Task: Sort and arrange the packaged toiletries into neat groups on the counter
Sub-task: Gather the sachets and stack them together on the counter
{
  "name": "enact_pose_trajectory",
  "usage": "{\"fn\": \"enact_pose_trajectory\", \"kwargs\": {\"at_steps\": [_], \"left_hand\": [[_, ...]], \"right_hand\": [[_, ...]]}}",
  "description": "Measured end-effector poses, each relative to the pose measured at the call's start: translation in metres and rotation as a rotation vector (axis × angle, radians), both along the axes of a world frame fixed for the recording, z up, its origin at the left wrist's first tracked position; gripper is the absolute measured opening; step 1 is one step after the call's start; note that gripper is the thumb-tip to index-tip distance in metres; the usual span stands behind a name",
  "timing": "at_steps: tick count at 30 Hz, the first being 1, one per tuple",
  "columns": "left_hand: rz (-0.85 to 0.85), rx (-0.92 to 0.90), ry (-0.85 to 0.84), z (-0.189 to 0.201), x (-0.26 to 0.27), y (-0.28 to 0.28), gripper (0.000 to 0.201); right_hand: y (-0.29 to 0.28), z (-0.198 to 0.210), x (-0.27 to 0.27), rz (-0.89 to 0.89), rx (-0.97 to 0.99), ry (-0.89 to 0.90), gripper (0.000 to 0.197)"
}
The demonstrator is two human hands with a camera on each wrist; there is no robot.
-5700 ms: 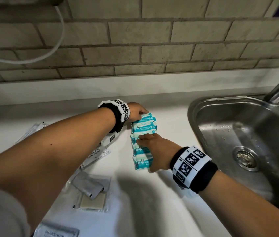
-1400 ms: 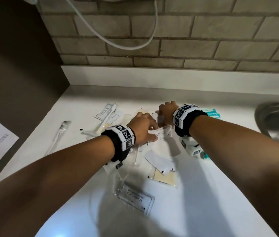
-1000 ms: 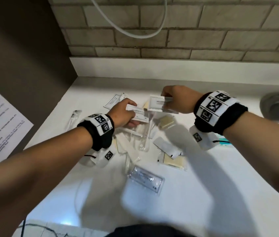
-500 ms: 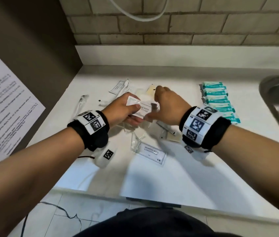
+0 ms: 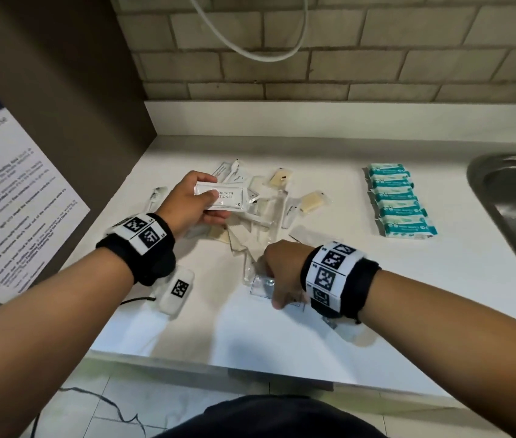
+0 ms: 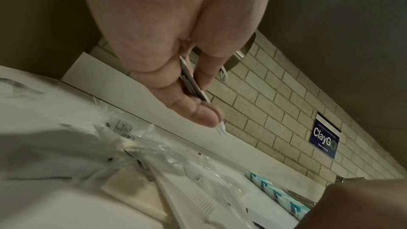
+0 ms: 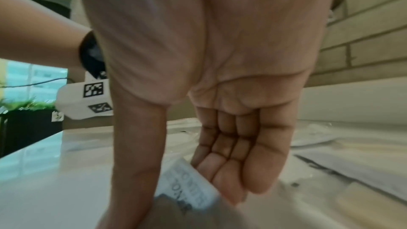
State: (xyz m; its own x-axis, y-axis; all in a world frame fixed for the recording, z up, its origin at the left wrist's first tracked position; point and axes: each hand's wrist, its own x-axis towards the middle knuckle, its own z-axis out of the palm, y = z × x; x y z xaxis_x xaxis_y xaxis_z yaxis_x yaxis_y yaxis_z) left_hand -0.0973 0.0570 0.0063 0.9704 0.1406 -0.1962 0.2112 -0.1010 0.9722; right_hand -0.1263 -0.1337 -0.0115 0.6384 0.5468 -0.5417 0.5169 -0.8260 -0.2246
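Nearest, the right hand [image 5: 282,276] pinches a sachet [image 7: 189,187] lying on the desk [image 5: 282,343], thumb and fingers closing on it. Farther, the left hand [image 5: 187,203] grips stacked sachets [image 5: 222,197] above the loose pile [image 5: 263,213]. Slick film could slip, or drag neighbouring packets. Beyond, wipes [image 5: 399,200] sit in a neat row. The sink [image 5: 509,191] looks empty.

The head camera is looking steeply down at the white surface [image 5: 282,336] from above its front edge. Both wrist cameras are hovering close over it, sharing the packet pile [image 5: 260,216] at its middle.
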Motion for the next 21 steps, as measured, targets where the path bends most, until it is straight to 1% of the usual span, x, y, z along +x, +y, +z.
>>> {"fn": "enact_pose_trajectory", "kwargs": {"at_steps": [2,3,6,8,9,12,13,15,17,19,21], "left_hand": [[0.017,0.002,-0.009,-0.002,0.001,0.008,0.02],[0.027,0.005,-0.015,-0.002,0.002,0.012,0.02],[0.066,0.017,-0.043,0.002,0.007,0.031,0.02],[0.094,-0.005,-0.068,0.006,0.011,0.041,0.023],[0.108,-0.013,-0.084,0.009,0.014,0.047,0.024],[0.13,-0.02,-0.122,0.015,0.022,0.057,0.027],[0.132,-0.025,-0.13,0.016,0.026,0.059,0.027],[0.135,-0.021,-0.142,0.016,0.032,0.065,0.027],[0.13,-0.007,-0.148,0.015,0.04,0.071,0.026],[0.122,0.006,-0.146,0.014,0.049,0.076,0.025],[0.125,-0.002,-0.136,0.012,0.059,0.079,0.025]], "right_hand": [[0.001,-0.005,0.005,-0.008,0.006,0.027,0.026],[0.001,-0.004,0.008,-0.011,0.0,0.031,0.026],[0.007,0.016,0.024,0.004,-0.002,0.06,0.02],[0.013,0.037,0.04,0.009,0.041,0.07,0.029],[0.02,0.047,0.051,0.015,0.054,0.044,0.029],[0.034,0.066,0.087,-0.002,0.088,-0.072,0.022],[0.04,0.07,0.1,-0.013,0.094,-0.121,0.025],[0.052,0.069,0.125,-0.017,0.069,-0.235,0.034],[0.064,0.064,0.144,-0.007,0.033,-0.28,0.033],[0.076,0.054,0.156,0.011,-0.007,-0.217,0.036],[0.085,0.039,0.162,0.041,-0.071,-0.174,0.027]]}}
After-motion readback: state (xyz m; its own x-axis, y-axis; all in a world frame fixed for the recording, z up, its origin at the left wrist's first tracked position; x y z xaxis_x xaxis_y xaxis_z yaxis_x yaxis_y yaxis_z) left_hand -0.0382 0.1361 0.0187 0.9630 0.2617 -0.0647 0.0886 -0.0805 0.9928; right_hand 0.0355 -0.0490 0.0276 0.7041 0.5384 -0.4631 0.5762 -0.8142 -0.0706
